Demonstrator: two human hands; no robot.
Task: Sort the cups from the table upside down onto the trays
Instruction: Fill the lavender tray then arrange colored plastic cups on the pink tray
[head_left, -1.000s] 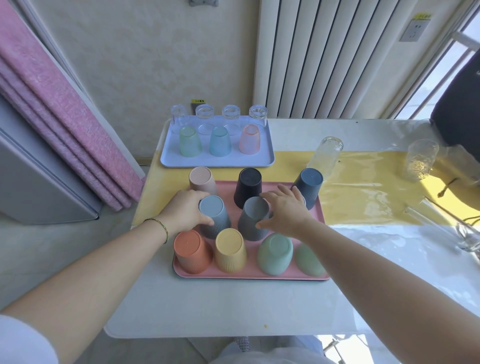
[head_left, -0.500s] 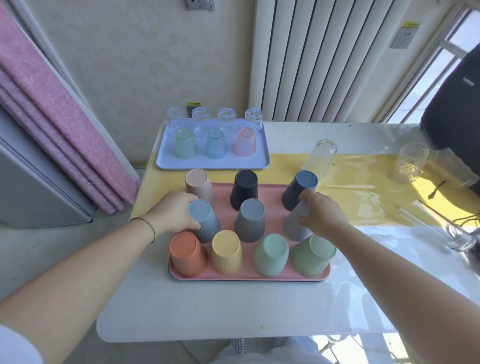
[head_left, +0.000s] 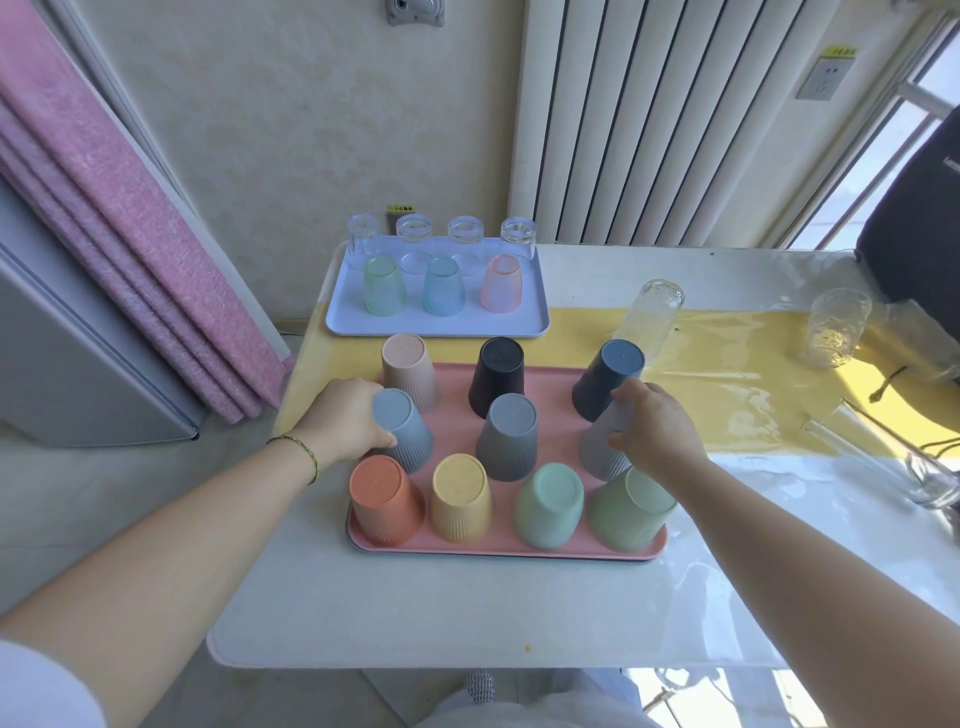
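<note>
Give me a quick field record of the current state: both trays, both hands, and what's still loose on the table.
pink tray: ten opaque cups, all upside down
blue tray: four clear glasses at the back, three tinted cups in front, all inverted
left hand: gripping the blue-grey cup, middle row left
right hand: on the light grey cup, middle row right
loose on table: tall glass, inverted; textured glass, upright; clear glass, lying on its side

Around the counter's edges
We see a pink curtain (head_left: 119, 249) far left, a white radiator (head_left: 675, 119) behind, a wall socket (head_left: 826, 78) far right.
</note>
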